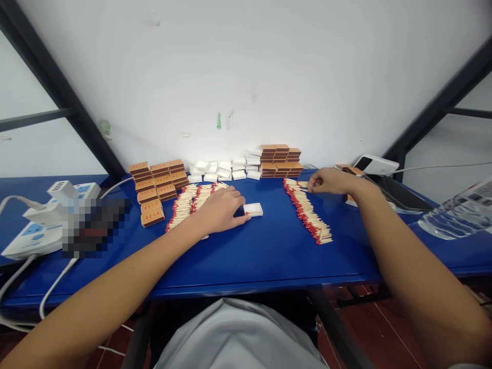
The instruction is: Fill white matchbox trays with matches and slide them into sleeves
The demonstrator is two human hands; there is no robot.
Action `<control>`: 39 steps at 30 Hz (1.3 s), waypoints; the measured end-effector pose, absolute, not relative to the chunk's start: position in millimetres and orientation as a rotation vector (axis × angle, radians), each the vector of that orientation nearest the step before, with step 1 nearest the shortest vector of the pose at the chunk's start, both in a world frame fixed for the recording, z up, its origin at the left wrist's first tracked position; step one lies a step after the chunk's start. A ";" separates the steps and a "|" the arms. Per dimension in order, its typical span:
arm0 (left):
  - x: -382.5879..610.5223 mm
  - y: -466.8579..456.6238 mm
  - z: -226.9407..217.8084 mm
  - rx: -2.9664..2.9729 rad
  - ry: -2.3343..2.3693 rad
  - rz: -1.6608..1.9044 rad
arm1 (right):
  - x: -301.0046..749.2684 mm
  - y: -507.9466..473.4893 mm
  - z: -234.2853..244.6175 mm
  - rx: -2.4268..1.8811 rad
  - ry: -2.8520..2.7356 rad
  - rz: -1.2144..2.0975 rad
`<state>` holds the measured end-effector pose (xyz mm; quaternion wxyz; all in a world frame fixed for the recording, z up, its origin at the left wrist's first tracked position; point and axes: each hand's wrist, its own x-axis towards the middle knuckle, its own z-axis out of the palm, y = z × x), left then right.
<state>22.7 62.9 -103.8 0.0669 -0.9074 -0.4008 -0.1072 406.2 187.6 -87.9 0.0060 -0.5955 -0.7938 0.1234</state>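
A small white matchbox tray [254, 208] lies on the blue table, with a few matches visible inside. My left hand [223, 209] is curled at the tray's left end, thumb against its near edge and fingers bent at the far side. Partly under that hand are rows of red-tipped matches [185, 205]. On the right, a long slanting row of matches [305, 212] runs toward me. At the far end of this row my right hand [325, 181] pinches at some matches, its thumb and fingertips together; how many it holds cannot be seen.
Orange matchboxes [156, 184] are stacked at left, more boxes [280, 163] by the wall. White trays [219, 170] pile between them. A power strip [49, 220] with cables and a pixelated dark object [96, 228] sit left. A white device [374, 164] and plastic bottle [457, 212] stand right.
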 end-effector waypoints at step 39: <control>25.3 62.1 -104.5 -2.757 -1.125 -0.403 | 265.9 97.5 -91.5 -0.945 -2.709 0.285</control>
